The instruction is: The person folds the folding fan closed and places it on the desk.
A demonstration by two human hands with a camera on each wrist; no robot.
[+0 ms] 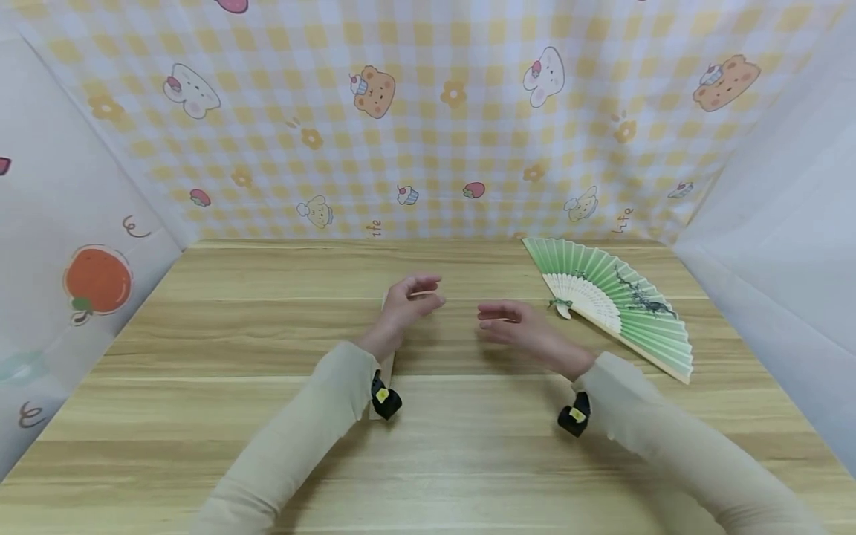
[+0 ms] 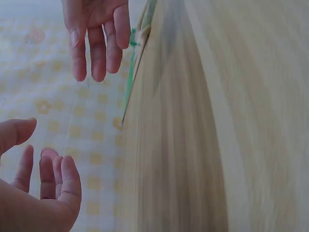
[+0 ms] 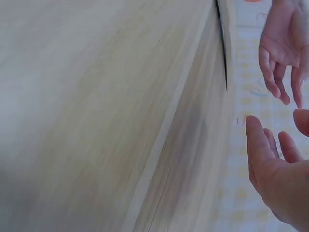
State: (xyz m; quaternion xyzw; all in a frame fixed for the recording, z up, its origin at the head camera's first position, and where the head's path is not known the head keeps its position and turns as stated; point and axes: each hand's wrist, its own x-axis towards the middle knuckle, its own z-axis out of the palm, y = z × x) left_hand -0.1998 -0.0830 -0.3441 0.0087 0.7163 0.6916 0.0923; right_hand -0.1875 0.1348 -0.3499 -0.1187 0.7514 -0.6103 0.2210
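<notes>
My left hand [image 1: 404,303] hovers over the middle of the table, its fingers loosely bent and nothing held in them. Beneath that forearm lies a long, narrow, pale object [image 1: 387,364], mostly hidden by the wrist and sleeve. Across a small gap, my right hand [image 1: 524,331] faces the left with relaxed fingers, also holding nothing. To its right a green folding fan [image 1: 652,305] is spread out on the table, with pale ribs and a dark branch pattern. In the left wrist view the fan [image 2: 129,79] appears edge-on beside the right hand [image 2: 99,34].
A wood-grain table [image 1: 200,357] spreads under both arms. Behind it hangs a yellow checked cloth [image 1: 428,134] with cartoon prints. White sheets [image 1: 60,186] close off the left and right sides. Each wrist wears a small black camera [image 1: 386,401].
</notes>
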